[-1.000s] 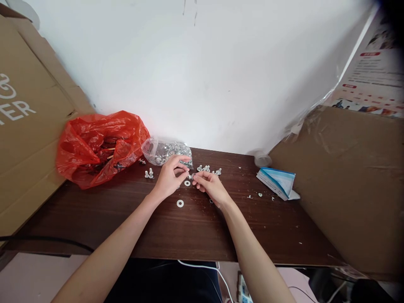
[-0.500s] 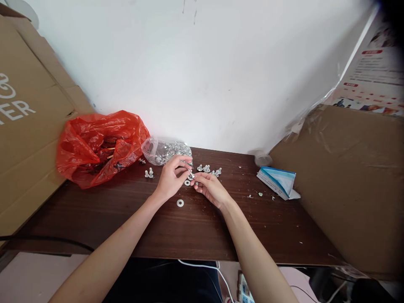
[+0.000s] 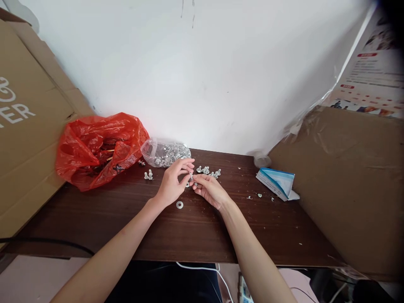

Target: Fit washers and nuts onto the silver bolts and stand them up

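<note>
Between my two hands, over the middle of the table, is a small silver bolt (image 3: 191,177). My left hand (image 3: 173,180) pinches its upper end with thumb and fingertips. From the other side my right hand (image 3: 209,188) grips its lower end, where a washer seems to sit, partly hidden by the fingers. Just below the fingertips, a flat washer (image 3: 187,185) on the table is mostly covered. Nearer to me lies another washer (image 3: 179,205). Behind my right hand stand several bolts with washers (image 3: 205,170).
Two or so bolts (image 3: 148,175) stand left of my hands. A clear bag of metal hardware (image 3: 172,153) lies by the wall, beside a red plastic bag (image 3: 94,147). Cardboard flanks both sides. A blue-and-white packet (image 3: 277,183) and a small clear cup (image 3: 261,159) are at right.
Both hands stay closed together on the bolt, which has shifted slightly between the fingertips. The washer under them is more covered. The whole view has tilted a little.
</note>
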`<state>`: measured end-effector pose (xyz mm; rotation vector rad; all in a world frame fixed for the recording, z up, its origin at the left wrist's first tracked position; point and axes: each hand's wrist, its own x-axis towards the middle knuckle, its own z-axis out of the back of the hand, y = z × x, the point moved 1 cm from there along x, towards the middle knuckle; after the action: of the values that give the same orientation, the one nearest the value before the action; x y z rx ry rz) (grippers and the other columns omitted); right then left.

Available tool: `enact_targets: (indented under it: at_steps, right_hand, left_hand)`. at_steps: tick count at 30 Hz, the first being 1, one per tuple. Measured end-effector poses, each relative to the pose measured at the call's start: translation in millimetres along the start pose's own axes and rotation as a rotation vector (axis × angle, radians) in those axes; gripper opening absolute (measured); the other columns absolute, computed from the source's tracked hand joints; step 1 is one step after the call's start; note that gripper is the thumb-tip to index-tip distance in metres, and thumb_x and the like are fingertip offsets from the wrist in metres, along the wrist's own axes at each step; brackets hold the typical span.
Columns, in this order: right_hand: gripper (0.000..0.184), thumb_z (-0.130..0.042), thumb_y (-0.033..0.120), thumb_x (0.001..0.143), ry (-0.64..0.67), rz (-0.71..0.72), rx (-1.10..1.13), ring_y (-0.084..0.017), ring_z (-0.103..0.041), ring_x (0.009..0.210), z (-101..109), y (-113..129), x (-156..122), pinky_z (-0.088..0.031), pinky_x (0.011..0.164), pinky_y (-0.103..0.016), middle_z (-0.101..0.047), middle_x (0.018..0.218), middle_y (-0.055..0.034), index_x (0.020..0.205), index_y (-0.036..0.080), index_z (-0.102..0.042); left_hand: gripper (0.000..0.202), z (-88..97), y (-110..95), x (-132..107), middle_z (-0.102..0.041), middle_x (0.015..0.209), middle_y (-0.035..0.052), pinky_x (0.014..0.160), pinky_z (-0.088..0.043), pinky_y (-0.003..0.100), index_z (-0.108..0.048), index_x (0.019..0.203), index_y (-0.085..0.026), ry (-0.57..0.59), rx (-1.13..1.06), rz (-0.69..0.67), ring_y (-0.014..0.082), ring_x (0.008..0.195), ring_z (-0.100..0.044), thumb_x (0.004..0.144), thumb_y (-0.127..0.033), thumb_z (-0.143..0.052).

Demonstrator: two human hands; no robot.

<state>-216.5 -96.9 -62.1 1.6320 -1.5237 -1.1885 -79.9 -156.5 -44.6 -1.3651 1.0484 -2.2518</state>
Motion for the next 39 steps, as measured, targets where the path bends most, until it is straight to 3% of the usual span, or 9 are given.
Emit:
enact_targets:
  at_steps: [6,14,21,31,39]
  right_hand:
    - [0.024,-0.079,0.031,0.062,0.012,0.01,0.011,-0.006,-0.051,0.059,0.1,-2.0,1.3,-0.035,0.053,-0.019,-0.063,0.069,-0.0025,0.07,0.012,-0.067]
    - [0.022,-0.078,0.03,0.065,0.012,0.01,0.044,-0.005,-0.049,0.058,2.5,-3.8,2.2,-0.036,0.052,-0.018,-0.062,0.067,-0.0016,0.073,0.012,-0.069]
    - [0.021,-0.078,0.028,0.066,0.02,0.012,0.064,-0.004,-0.048,0.057,2.6,-3.3,2.4,-0.034,0.049,-0.016,-0.061,0.066,-0.0015,0.075,0.011,-0.07]
    - [0.022,-0.079,0.025,0.064,0.014,0.023,0.057,-0.004,-0.053,0.062,5.2,-4.1,2.1,-0.041,0.057,-0.017,-0.069,0.077,-0.004,0.082,0.013,-0.074]
    - [0.024,-0.08,0.023,0.061,-0.044,-0.011,0.095,-0.004,-0.052,0.059,4.7,-4.9,5.7,-0.04,0.055,-0.016,-0.07,0.075,-0.0052,0.08,0.011,-0.074]
  left_hand:
    - [0.041,-1.8,-1.5,-0.4,-0.056,0.113,0.0078,0.086,-0.057,0.031,-0.053,0.119,-0.02,0.004,-0.068,0.029,0.0125,0.092,-0.062,0.082,-0.005,-0.052]
    - [0.023,0.5,-3.4,1.0,-0.061,0.104,0.0076,0.09,-0.054,0.033,-0.065,0.101,-0.015,-0.006,0.053,-0.001,0.0162,0.097,-0.061,0.081,-0.007,-0.058]
    - [0.009,1.3,6.3,0.1,-0.066,0.084,0.005,0.068,-0.053,0.026,-0.068,0.088,-0.013,0.03,0.096,0.126,0.0128,0.072,-0.062,0.079,-0.014,-0.063]
    - [0.02,-0.3,13.8,-2.3,-0.071,0.089,0.0099,0.08,-0.057,0.033,-0.069,0.092,-0.009,0.009,-0.084,0.349,0.0188,0.081,-0.069,0.076,-0.02,-0.065]
    - [0.022,1.4,14.8,-2.1,-0.072,0.092,0.0102,0.08,-0.058,0.033,-0.07,0.093,-0.009,0.021,-0.104,0.368,0.0205,0.083,-0.07,0.076,-0.023,-0.065]
